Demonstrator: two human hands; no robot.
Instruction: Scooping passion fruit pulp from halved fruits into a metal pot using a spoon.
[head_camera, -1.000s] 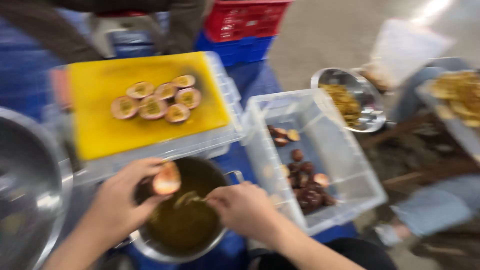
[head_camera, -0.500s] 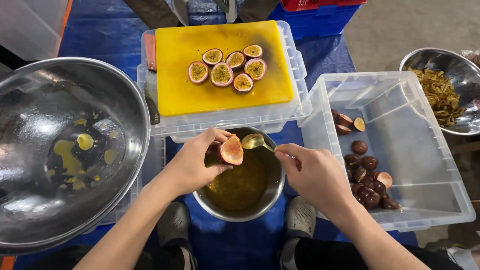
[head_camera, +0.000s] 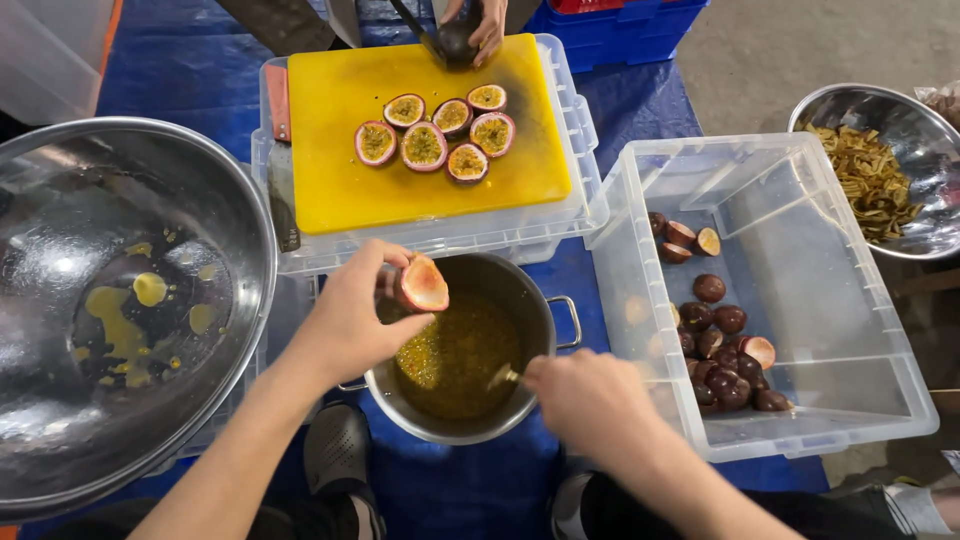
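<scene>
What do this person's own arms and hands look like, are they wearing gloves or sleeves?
No gloves: the left hand and right hand are both bare. No rings, watch or bracelets show. Both forearms are uncovered as far as the picture's lower edge, so no sleeves are in view.

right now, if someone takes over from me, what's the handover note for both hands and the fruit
Left hand: grip on a scooped-out passion fruit half, held over the steel pot of yellow pulp.
Right hand: holds a metal spoon, tip inside the pot.
Done: emptied dark shells lie in the clear plastic bin.
Left: six cut passion fruit halves wait on the yellow cutting board. Another person's hand works at the board's far edge.
</scene>
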